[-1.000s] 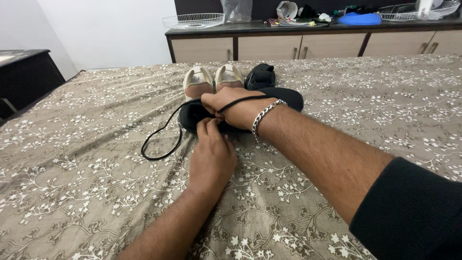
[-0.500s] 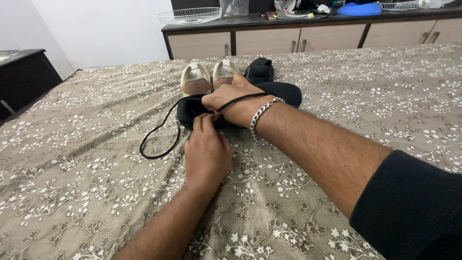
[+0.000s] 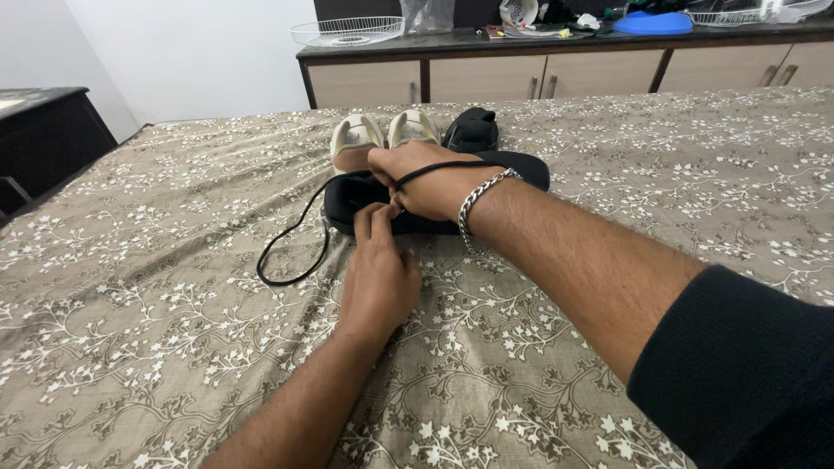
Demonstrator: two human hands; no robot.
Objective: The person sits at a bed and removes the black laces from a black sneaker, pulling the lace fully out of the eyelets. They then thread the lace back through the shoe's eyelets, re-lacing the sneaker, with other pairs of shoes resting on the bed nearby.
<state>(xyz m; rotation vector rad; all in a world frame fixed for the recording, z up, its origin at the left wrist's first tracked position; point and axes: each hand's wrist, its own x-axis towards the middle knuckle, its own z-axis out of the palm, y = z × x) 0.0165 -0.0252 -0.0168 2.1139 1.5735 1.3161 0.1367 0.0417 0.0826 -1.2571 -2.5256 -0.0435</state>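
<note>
I see my right hand (image 3: 426, 178) pinching the black cord (image 3: 291, 239) over the black bag (image 3: 365, 195) on the bed (image 3: 174, 330), just in front of the cream shoes (image 3: 382, 139). My left hand (image 3: 378, 269) closes on the bag's edge. A loose pinch could let the cord slip free.

Floral bedspread (image 3: 156, 347), pale shoes (image 3: 387, 135), wooden sideboard (image 3: 486, 78), wire basket (image 3: 347, 31), blue lid (image 3: 651, 22), dark side table (image 3: 43, 130)
</note>
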